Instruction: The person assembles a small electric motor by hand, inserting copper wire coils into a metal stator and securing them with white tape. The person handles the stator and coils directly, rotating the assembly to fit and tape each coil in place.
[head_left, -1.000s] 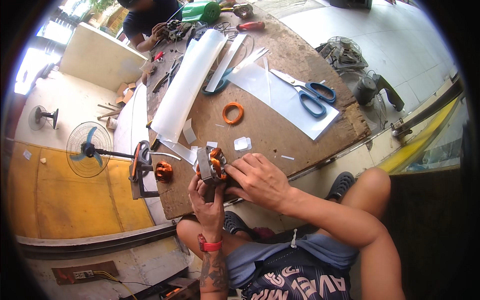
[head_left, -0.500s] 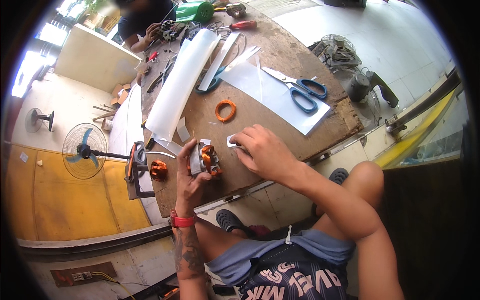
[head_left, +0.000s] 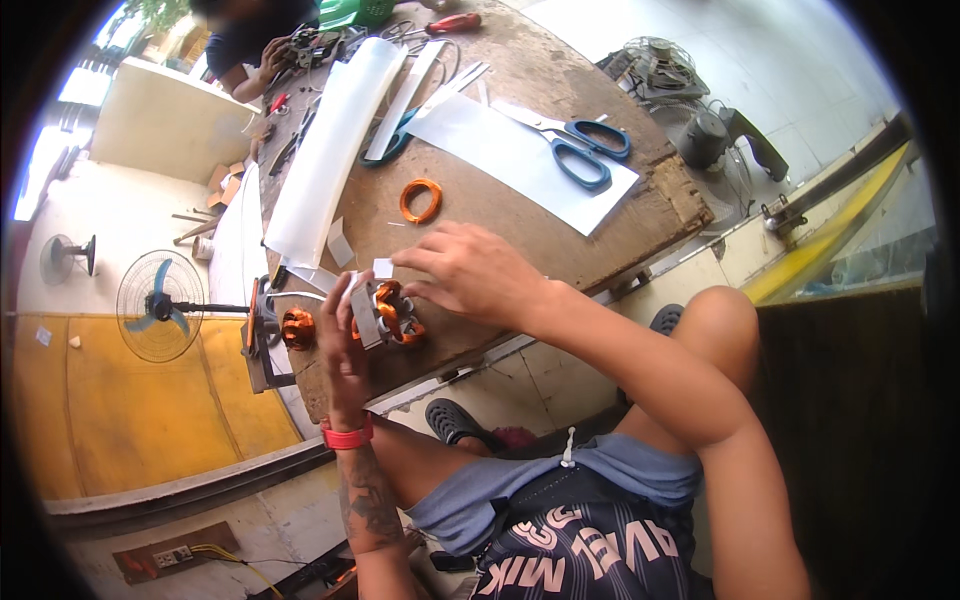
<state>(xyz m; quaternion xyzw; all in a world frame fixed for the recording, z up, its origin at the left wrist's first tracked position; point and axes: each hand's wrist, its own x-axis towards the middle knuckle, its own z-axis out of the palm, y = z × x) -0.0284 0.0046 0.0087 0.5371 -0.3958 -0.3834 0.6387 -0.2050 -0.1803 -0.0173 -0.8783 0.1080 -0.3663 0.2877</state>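
A motor stator [head_left: 383,318] with a grey core and copper windings sits near the table's front left corner. Against its left side is my left hand [head_left: 345,350], fingers upright and a white slip [head_left: 350,288] at their tips; the thumb is partly hidden. From the right, my right hand [head_left: 470,272] reaches across, palm down, index finger and thumb apart at the windings. I see nothing held in it. Another white slip [head_left: 383,268] lies just past the stator. Farther off is a ring of copper wire [head_left: 420,201]. Left of my left hand stands a second copper-wound part [head_left: 297,329].
A rolled translucent sheet [head_left: 325,160] lies along the table's left. Blue-handled scissors [head_left: 580,155] rest on a white sheet [head_left: 520,160], with another pair [head_left: 395,145] beside it. At the far left a person [head_left: 255,60] handles parts. A fan [head_left: 160,305] stands left of the table.
The white slip in my right fingers has left them, and a slip now shows at my left fingertips. My right hand has moved left to the stator. My left thumb has come off its front.
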